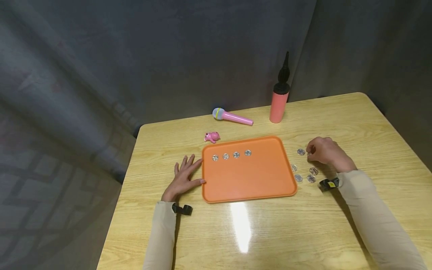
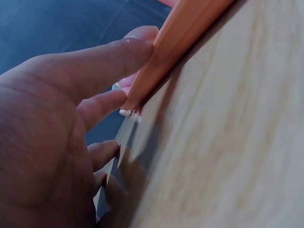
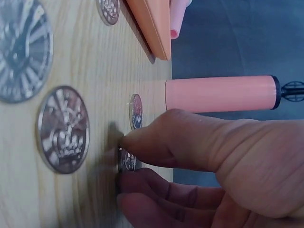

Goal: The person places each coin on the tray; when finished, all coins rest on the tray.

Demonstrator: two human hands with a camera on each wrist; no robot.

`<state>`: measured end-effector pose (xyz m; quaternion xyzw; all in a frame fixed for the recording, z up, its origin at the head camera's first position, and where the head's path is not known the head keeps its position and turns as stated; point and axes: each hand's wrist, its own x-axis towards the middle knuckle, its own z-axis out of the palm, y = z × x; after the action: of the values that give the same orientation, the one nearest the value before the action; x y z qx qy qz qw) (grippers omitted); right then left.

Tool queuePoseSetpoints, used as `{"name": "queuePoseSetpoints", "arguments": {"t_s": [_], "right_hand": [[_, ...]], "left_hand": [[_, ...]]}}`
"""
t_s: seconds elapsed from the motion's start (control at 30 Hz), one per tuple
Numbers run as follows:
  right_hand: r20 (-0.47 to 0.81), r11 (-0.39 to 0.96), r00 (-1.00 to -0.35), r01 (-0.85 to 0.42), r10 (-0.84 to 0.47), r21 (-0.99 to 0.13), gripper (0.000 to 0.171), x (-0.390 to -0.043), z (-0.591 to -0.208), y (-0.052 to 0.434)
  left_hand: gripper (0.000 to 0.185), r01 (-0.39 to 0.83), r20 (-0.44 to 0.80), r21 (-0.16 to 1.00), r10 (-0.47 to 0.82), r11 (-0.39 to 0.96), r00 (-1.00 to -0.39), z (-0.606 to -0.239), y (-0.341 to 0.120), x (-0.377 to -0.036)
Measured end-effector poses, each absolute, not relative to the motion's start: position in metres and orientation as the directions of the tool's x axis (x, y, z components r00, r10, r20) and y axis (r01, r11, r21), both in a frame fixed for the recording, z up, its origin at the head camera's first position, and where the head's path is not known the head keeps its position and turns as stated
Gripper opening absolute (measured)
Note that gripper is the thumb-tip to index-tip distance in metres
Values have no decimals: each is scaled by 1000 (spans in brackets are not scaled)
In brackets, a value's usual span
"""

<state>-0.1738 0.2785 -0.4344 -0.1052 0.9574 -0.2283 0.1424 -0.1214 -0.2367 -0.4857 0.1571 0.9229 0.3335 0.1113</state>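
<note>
An orange tray (image 1: 249,180) lies mid-table with a row of several silver coins (image 1: 231,155) near its far edge. My left hand (image 1: 183,177) lies flat on the table with straight fingers, its thumb and fingers (image 2: 118,52) touching the tray's left rim (image 2: 175,42). Several more coins (image 1: 305,174) lie on the wood right of the tray. My right hand (image 1: 325,150) curls over them and pinches one coin (image 3: 126,160) on the table between thumb and fingertips. Another coin (image 3: 136,110) lies just beyond it, and larger-looking ones (image 3: 62,128) lie nearer the wrist camera.
A pink toy microphone (image 1: 232,116), a small pink toy (image 1: 212,137) and an upright salmon hand pump (image 1: 279,97) with a black nozzle stand behind the tray. Dark grey curtains close in the table at the back and sides. The table's edges (image 1: 135,150) drop off left and right.
</note>
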Motion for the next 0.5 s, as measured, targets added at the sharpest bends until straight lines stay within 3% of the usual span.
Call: {"name": "queuePoseSetpoints", "arguments": {"t_s": [0.17,0.5], "right_hand": [[-233,876,-942,-108,-241,-470,21,-174,-436,280],[-258,865,-943,-56,-210,-499,18,-173,-439,282]], "left_hand": [[83,217,-95,653,364,725,-927,-486,-236,-121],[82,212,-100,648,357,732,-929,-487,-236,-120]]}}
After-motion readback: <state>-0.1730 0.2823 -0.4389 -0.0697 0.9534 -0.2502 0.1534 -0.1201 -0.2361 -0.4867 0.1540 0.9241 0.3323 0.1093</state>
